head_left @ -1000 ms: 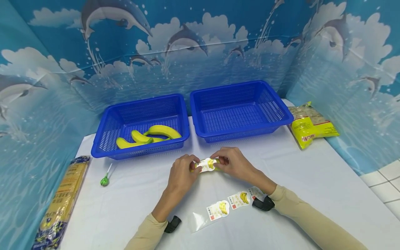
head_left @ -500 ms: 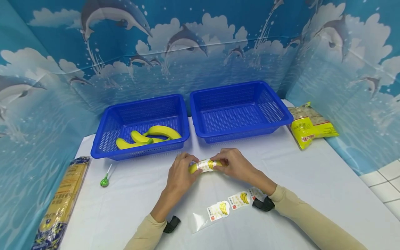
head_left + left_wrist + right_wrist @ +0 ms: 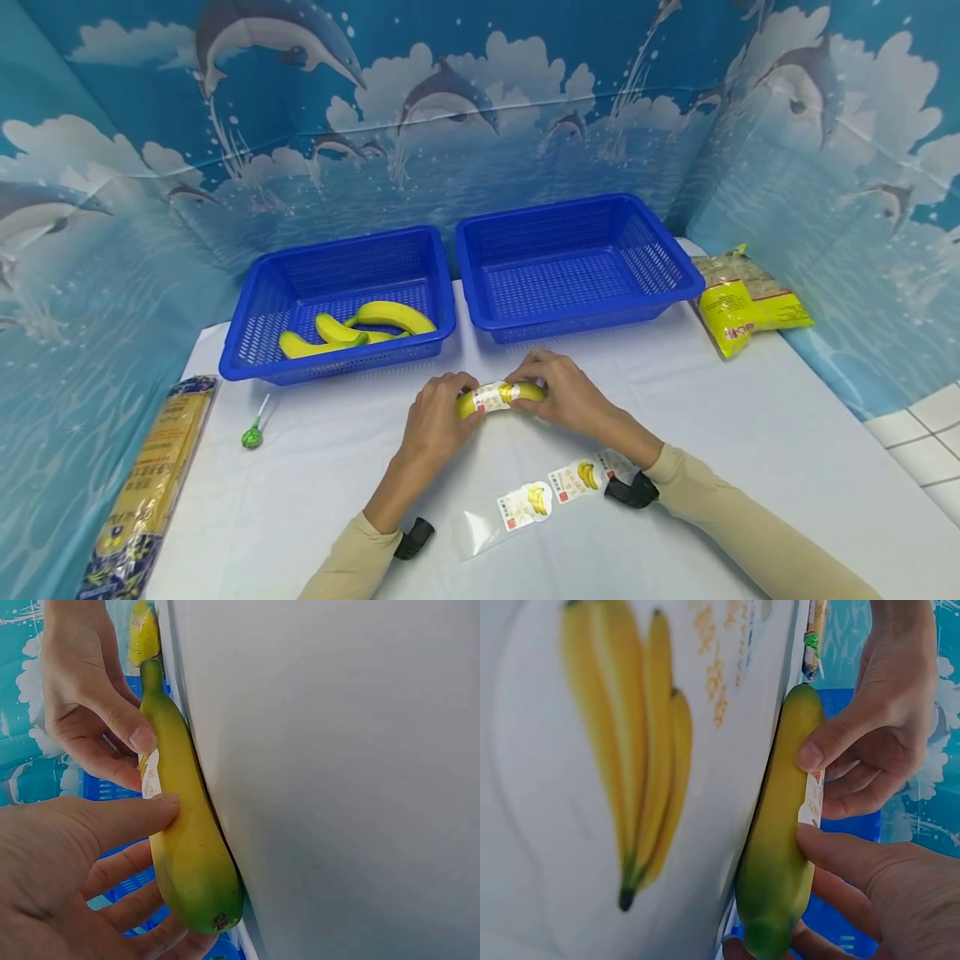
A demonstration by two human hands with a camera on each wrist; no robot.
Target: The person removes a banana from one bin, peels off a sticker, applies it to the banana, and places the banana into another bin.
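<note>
A yellow banana [image 3: 532, 391] with greenish ends lies crosswise on the white table between both hands. Around its middle is a white label [image 3: 491, 397] printed with bananas. My left hand [image 3: 435, 419] holds the left part, its thumb on the near side by the label's edge and fingers on the far side. From the right, my right hand [image 3: 564, 395] pinches the banana the same way, thumb near the label's other edge. In the left wrist view the banana [image 3: 187, 832] shows its near side, with only a strip of label [image 3: 151, 776] visible; the rest is hidden.
A clear strip with banana labels [image 3: 525, 506] lies near me, partly under the right wrist. Behind stand a blue basket [image 3: 337, 364] with several bananas [image 3: 393, 314] and another blue basket [image 3: 573, 321]. A yellow bag [image 3: 738, 312], a lollipop [image 3: 252, 433] and a long noodle-like packet [image 3: 153, 475] lie at the sides.
The label now lies wrapped against the banana, where earlier it stood flatter across it. Both thumbs have moved down to the near side, and more of the banana's right end shows.
</note>
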